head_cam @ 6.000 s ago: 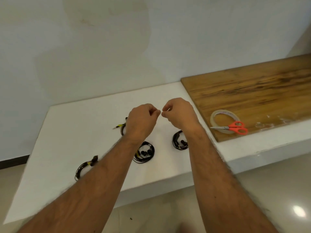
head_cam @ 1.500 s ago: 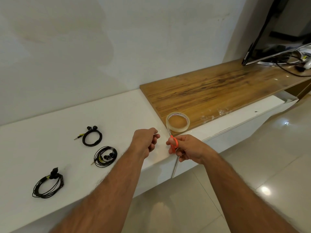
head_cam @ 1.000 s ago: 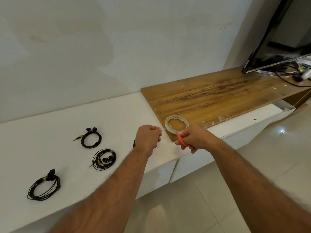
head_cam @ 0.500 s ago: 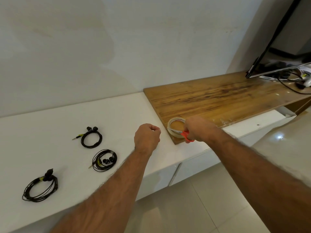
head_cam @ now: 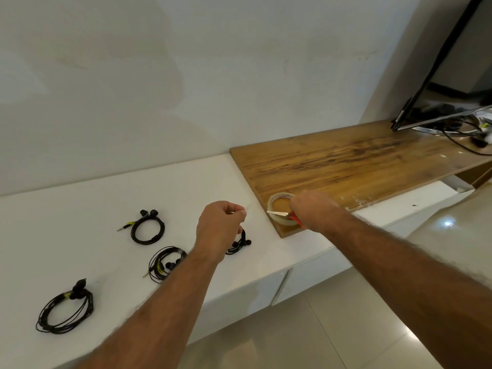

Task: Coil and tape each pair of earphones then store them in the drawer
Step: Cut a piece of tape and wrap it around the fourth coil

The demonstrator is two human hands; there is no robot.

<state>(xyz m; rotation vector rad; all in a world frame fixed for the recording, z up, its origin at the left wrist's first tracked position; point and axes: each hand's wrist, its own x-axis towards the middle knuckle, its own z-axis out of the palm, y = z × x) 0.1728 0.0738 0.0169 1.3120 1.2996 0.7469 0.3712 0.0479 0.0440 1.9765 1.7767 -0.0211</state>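
Several coiled black earphones lie on the white shelf [head_cam: 80, 209]: one at the back [head_cam: 147, 230], one in the middle [head_cam: 165, 263], one at the front left [head_cam: 65, 310]. Another coil [head_cam: 239, 243] shows partly behind my left hand [head_cam: 221, 227]. That hand hovers above it, fingers pinched on a thin clear strip of tape that is barely visible. My right hand [head_cam: 311, 209] grips red-handled scissors [head_cam: 279, 213], blades pointing left across the tape roll [head_cam: 281, 198]. The roll rests on the wooden board's [head_cam: 346, 161] near corner. White drawer fronts [head_cam: 306, 278] below the shelf are closed.
A tilted TV screen [head_cam: 439, 75] and tangled cables [head_cam: 466, 131] sit at the far right end of the wooden board. A white wall runs behind the shelf. A glossy tiled floor [head_cam: 346, 328] lies below.
My right hand carried the scissors from the shelf's front edge up onto the tape roll on the board. My left hand stayed pinched, shifting slightly over the nearest earphone coil.
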